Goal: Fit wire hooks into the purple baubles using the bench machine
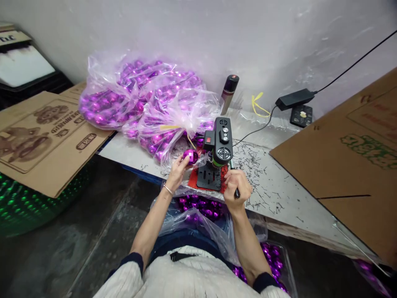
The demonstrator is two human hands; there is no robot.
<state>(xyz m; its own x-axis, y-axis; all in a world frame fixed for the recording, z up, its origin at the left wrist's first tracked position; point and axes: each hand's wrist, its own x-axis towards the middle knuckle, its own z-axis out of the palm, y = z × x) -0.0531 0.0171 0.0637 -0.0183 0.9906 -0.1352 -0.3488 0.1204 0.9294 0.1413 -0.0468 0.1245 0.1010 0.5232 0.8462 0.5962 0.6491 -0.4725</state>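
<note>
Between the fingers of my left hand [177,173] is a shiny purple mirror-faceted ball [190,156], held just left of a small black bench machine [223,140]. My right hand [237,187] is wrapped round the machine's black-gripped lever [237,193], in front and to the right. The machine's slotted base plate [208,178] rests on a red sheet [192,178] at the table's front edge. Behind my left hand lie clear bags [145,103] filled with purple balls. More purple balls [201,207] sit in an open plastic bag at my lap.
Short dark scraps litter the white table [260,174]. A spray can [229,93] stands by the wall, with a black power adapter [294,99] and cord to the right. Cardboard [347,157] leans at right; a flat carton [52,140] lies left above green balls [40,207].
</note>
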